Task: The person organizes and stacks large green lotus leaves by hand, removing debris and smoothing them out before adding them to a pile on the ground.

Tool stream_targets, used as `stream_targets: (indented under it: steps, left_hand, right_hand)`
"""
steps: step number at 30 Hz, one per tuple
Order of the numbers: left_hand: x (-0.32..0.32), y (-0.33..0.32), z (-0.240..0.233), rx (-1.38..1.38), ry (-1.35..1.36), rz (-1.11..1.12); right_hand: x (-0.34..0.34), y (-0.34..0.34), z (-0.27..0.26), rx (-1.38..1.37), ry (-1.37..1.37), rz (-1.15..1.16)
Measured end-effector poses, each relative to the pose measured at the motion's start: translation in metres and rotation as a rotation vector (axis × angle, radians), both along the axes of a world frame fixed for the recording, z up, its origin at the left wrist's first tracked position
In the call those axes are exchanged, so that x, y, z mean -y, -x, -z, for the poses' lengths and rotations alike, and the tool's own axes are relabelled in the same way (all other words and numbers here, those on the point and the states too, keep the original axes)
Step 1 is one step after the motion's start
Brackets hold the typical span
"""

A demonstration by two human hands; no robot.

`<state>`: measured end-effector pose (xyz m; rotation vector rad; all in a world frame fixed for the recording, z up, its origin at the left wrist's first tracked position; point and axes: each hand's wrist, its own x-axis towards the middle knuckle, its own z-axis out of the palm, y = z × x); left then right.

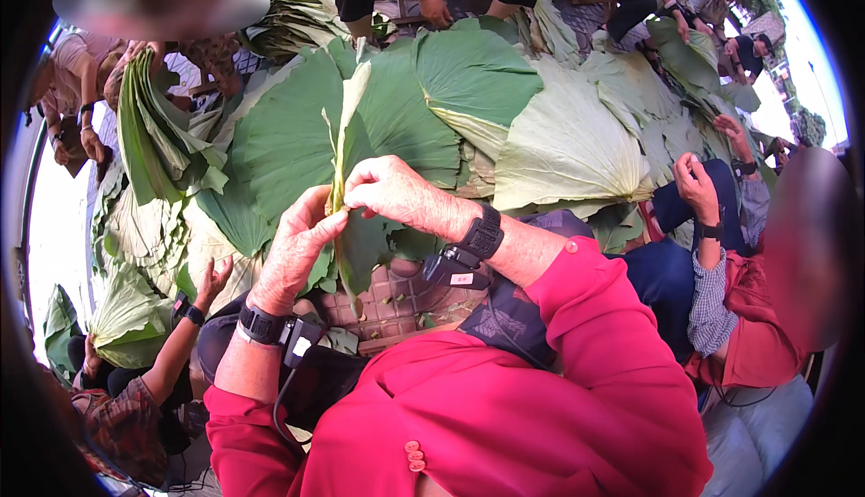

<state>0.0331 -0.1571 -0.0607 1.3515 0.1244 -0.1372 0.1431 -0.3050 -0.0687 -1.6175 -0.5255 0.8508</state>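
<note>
My left hand [301,237] pinches the gathered, yellowish base of a folded lotus leaf [351,101] between thumb and fingers, and the leaf stands up from it. My right hand [385,189] meets the same base from the right, its thumb and index finger pressed together beside my left thumb. Whether a piece of leaf lies between those right fingertips cannot be told. Behind both hands spread large dark green lotus leaves [284,139]. To the right, a pale leaf [567,145] lies with its underside up.
Folded leaves [152,139] hang from a co-worker's hand at the upper left. Another stack of leaves [297,20] lies at the top. Co-workers sit close on both sides and across the pile. Brick paving [372,301] with leaf scraps shows below my hands.
</note>
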Motion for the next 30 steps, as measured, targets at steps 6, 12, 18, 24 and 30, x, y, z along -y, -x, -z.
stream_targets:
  steps: [6,12,18,24,30]
  left_hand:
    - [-0.001,0.001,-0.007,-0.011,0.0,-0.05]
    - [0.003,0.001,0.0,-0.02,-0.052,-0.043]
    - [-0.003,0.001,0.005,0.027,-0.031,-0.101]
    - [-0.007,-0.001,0.013,-0.046,0.076,-0.273]
    - [-0.019,-0.001,0.025,-0.095,0.163,-0.384]
  right_hand:
    - [0.001,0.008,-0.009,-0.117,-0.113,0.062]
    - [-0.002,0.008,0.005,-0.207,-0.129,0.054]
    - [0.004,0.009,-0.009,-0.275,-0.203,0.064]
    - [0.012,-0.004,-0.022,-0.028,-0.246,0.169]
    - [0.041,-0.055,-0.041,0.552,-0.354,0.483]
